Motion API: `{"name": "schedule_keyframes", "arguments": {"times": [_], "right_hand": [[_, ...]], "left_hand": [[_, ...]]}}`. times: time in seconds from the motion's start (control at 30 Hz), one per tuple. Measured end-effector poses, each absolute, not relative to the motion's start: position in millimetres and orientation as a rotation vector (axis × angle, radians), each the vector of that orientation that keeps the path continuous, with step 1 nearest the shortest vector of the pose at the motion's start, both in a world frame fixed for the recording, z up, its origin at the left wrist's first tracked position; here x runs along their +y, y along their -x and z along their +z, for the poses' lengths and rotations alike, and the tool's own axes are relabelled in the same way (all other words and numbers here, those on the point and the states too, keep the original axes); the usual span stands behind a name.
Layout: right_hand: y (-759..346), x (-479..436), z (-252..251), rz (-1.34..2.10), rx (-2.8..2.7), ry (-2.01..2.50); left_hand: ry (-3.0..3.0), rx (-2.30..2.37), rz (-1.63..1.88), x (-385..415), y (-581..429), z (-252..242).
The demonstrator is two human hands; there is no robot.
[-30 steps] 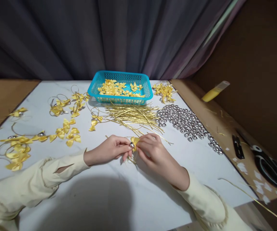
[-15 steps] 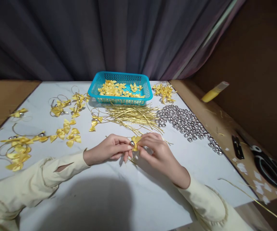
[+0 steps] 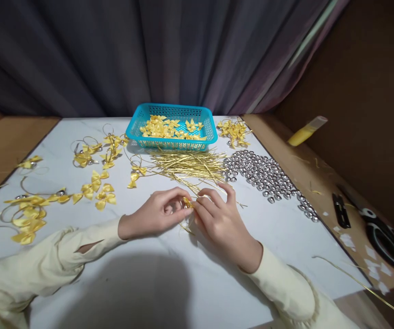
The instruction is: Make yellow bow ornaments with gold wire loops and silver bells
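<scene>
Between my two hands, at the middle of the white table, is a small yellow ribbon bow (image 3: pixel 188 202), mostly covered by fingers. My left hand (image 3: pixel 164 208) pinches it from the left with thumb and forefinger. From the right, the thumb and fingers of my right hand (image 3: pixel 215 211) close on the bow's other side, its forefinger raised and bent. The silver bell on the bow is hardly visible now. Just beyond my hands lies a bundle of gold wire ties (image 3: pixel 190 163). A few loose ties stick out below my fingers.
A blue basket (image 3: pixel 171 145) holding yellow bows stands at the back. Silver bells (image 3: pixel 262 173) are heaped on the right. Bows with bells and ties (image 3: pixel 29 219) lie at left, more (image 3: pixel 234 131) at back right. Scissors (image 3: pixel 389 242) and a glue tube (image 3: pixel 306 131) lie along the right edge.
The bow has turned between my fingers, so its front and the bell no longer face me. My right forefinger has lifted, and my left hand has rolled round the bow.
</scene>
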State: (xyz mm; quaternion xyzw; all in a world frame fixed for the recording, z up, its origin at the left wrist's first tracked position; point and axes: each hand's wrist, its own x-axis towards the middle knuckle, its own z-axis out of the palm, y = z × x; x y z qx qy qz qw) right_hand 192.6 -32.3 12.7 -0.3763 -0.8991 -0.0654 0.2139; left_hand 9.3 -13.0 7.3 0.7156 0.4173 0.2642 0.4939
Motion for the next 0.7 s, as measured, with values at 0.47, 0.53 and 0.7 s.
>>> {"name": "schedule_keyframes", "arguments": {"times": [0.47, 0.53, 0.7], "right_hand": [[-189.9, -31.5, 7.9, -0.284, -2.415, 0.970], [-192.0, -30.0, 9.0, -0.373, -2.405, 0.964], [-203.3, -23.5, 18.8, -0.315, -2.286, 1.101]], "left_hand": [[-1.494, 1.047, 0.618, -12.5, -13.7, 12.6], [-1.476, 1.022, 0.578, -14.1, -14.9, 12.6], [-1.464, 0.983, 0.464, -17.6, -15.7, 9.7]]}}
